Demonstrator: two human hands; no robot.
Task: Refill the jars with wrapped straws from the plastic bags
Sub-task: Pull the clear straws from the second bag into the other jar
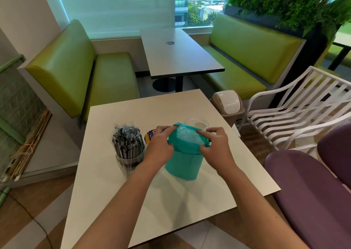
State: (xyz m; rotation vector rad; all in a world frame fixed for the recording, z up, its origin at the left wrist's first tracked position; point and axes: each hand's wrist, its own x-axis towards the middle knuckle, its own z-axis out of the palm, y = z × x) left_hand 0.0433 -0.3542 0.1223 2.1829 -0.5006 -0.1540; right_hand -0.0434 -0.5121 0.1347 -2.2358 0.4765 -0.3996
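Opening the teal plastic bag at table centre: left hand and right hand each pinch its mouth, pulling apart. Judgement: widen evenly, keep the bag upright so straws stay inside. 1 jar left is full; 1 empty jar just behind.

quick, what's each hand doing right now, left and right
Left hand: grip closed, pinching the teal plastic bag at its mouth.
Right hand: grip closed, pinching the same bag's opposite edge.
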